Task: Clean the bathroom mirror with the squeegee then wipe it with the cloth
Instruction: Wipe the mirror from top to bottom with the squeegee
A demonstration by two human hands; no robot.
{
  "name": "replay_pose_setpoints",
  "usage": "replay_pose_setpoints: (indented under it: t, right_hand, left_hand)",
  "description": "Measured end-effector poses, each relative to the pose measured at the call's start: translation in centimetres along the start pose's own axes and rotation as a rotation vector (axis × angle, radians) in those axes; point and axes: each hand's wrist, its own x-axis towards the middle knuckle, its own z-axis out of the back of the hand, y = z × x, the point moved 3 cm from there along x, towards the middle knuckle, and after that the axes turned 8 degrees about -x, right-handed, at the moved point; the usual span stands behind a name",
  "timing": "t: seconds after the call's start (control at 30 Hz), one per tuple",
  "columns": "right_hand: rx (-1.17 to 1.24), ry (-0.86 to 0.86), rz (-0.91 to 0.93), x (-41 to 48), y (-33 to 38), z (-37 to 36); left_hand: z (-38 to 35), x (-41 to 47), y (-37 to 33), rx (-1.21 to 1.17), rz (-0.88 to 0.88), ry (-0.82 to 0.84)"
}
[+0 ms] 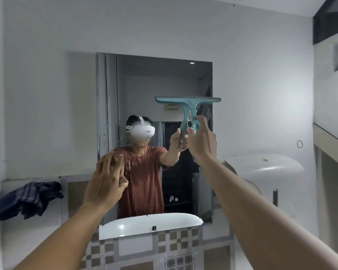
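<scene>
A rectangular mirror [144, 88] hangs on the grey wall ahead. My right hand [201, 143] grips the handle of a teal squeegee [187, 101], whose blade lies level against the right half of the glass, about mid-height. My left hand [105, 180] is raised in front of the mirror's lower left corner, fingers spread, holding nothing. A dark blue checked cloth [27, 199] lies bunched on the ledge to the left of the mirror, well apart from both hands. The glass reflects a person in a red shirt with a white headset.
A white sink [125, 227] shows at the mirror's lower edge, above checked tiles. A white toilet tank [261, 168] stands at the right, with a shelf edge [330, 145] beyond it. A low tiled ledge [12, 227] runs along the left wall.
</scene>
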Motion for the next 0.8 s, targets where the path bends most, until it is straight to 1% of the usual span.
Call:
replay_pose_setpoints:
  t: [0.23,0.43,0.6,0.8]
  right_hand:
    - [0.017,0.005,-0.03,-1.3,-0.7,-0.9]
    - [0.093,0.105,-0.042,-2.5,-0.7,-1.0]
    - [0.214,0.209,-0.11,-4.8,-0.5,-2.1]
    - [0.32,0.241,-0.191,-6.1,0.5,-4.5]
  left_hand:
    - [-0.3,0.1,0.0,-0.01,-0.008,-0.01]
    - [-0.6,-0.3,0.1,0.002,-0.022,-0.049]
    - [-1.5,-1.2,0.4,-0.033,-0.025,0.004]
    - [-1.6,-1.2,0.5,-0.041,-0.018,0.001]
